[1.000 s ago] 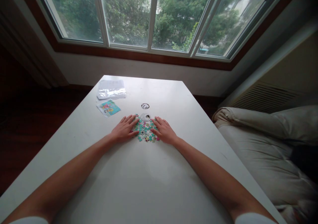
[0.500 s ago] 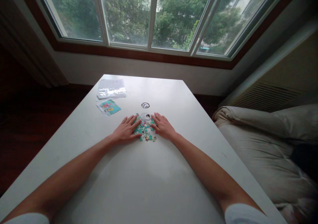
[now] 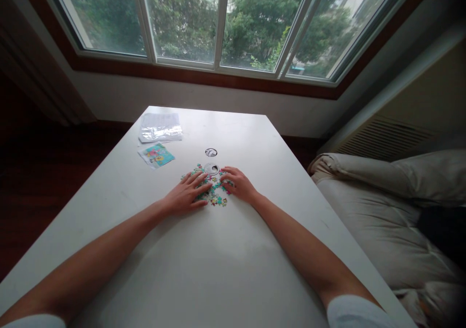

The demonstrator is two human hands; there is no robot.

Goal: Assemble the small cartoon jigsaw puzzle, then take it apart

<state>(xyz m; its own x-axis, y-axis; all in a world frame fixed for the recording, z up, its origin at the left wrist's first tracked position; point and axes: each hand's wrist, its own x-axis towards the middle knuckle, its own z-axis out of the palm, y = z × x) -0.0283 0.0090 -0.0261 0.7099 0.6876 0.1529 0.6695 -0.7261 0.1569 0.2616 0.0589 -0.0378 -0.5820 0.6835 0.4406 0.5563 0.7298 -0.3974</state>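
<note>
Many small jigsaw puzzle pieces [image 3: 219, 201], mostly teal with some pink and yellow, lie spread on a white table. My left hand [image 3: 186, 193] rests palm down over the left part of them, fingers stretched and spread. On the right side of the pieces is my right hand [image 3: 238, 183], fingers apart and a little bent, its fingertips touching the pieces. A clear round disc [image 3: 211, 168] with a dark mark sits at the far edge of the pieces. Beyond it lies a smaller dark-rimmed disc [image 3: 211, 152]. Pieces under both hands are partly hidden.
Clear plastic sleeves [image 3: 160, 128] lie at the table's far left, with a colourful picture card [image 3: 157, 155] in front of them. The white table [image 3: 218, 265] narrows toward a window [image 3: 182, 22]. A beige sofa [image 3: 371, 211] stands on the right.
My left hand has shifted slightly over the pieces, and some now show beyond its fingertips. The fingers of my right hand have bent more. The view has tilted a little.
</note>
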